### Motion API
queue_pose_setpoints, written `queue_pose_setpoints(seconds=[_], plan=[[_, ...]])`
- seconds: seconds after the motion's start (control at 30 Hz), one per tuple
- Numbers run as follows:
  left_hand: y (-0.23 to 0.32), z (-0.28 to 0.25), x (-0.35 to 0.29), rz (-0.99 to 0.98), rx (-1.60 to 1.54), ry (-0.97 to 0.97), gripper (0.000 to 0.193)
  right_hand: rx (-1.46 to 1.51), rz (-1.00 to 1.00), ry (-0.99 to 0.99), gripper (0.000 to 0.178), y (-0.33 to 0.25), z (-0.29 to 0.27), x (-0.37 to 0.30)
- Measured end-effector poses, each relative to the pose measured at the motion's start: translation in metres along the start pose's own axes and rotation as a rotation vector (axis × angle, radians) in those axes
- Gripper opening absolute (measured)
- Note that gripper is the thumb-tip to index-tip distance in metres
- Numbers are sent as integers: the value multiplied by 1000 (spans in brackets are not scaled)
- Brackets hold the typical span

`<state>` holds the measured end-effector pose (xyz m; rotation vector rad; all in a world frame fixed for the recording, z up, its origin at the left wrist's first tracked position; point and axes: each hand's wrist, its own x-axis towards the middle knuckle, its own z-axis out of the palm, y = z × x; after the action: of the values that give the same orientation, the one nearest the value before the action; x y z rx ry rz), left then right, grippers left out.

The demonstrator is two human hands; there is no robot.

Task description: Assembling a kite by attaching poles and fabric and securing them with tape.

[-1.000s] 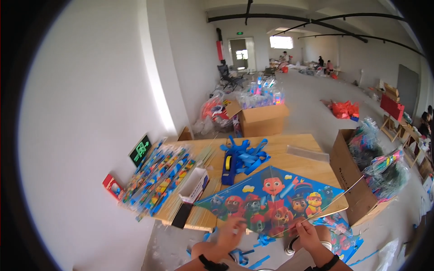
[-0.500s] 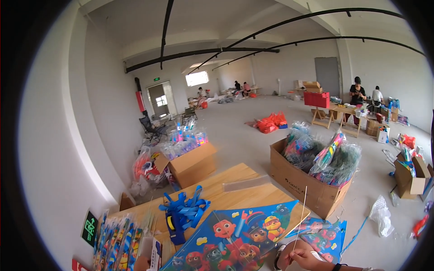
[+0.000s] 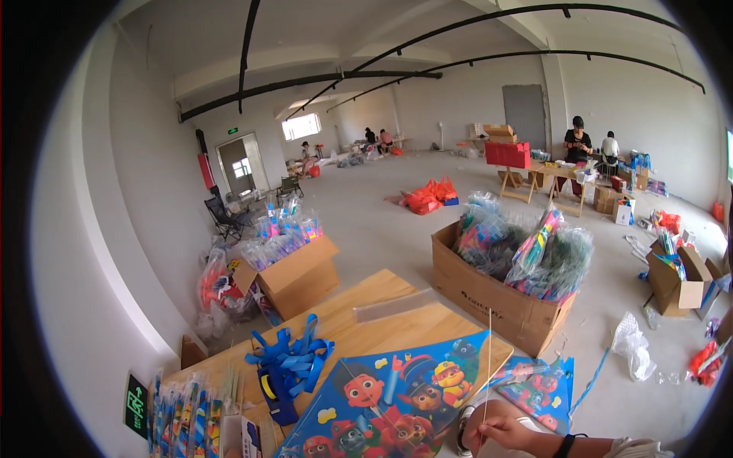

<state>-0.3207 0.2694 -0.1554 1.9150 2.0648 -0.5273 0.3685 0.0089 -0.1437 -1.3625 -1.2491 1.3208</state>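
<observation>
A blue printed sheet [image 3: 408,397] overlaps the wooden table [image 3: 366,337]; grey floor [image 3: 366,221] spreads beyond.

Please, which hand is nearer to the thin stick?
Right. The right hand holds the thin stick, which rises above it; the left hand is out of view, so its place cannot be told.

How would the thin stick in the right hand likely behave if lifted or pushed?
The thin stick seems fairly stiff, since it stands nearly straight up from the right hand. Being so slender, it is probably light, and it might flex or snap if pushed hard sideways.
</observation>
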Motion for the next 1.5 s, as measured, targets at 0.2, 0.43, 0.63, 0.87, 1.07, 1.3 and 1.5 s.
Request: queue_pose_setpoints(seconds=[0.2, 0.43, 0.63, 0.87, 1.07, 1.3, 1.5], plan=[[3, -6, 8, 8, 4, -1, 30, 51, 19, 45, 29, -15, 0, 2], [7, -4, 15, 16, -2, 2, 30, 110, -78, 1, 30, -45, -5, 1], [7, -3, 18, 22, -5, 15, 30, 98, -75, 3, 30, -45, -4, 2], [5, 0, 18, 22, -24, 37, 30, 165, -143, 1, 32, -67, -22, 7], [7, 3, 9, 29, -67, 82, 29, 339, -413, -95, 34, -124, -43, 8], [-6, 19, 5, 67, -167, 201, 29, 664, -857, -437, 33, -225, -30, -34], [-14, 0, -26, 244, -173, 845, 22, 716, -1041, -715, 18, -300, -10, -76]])
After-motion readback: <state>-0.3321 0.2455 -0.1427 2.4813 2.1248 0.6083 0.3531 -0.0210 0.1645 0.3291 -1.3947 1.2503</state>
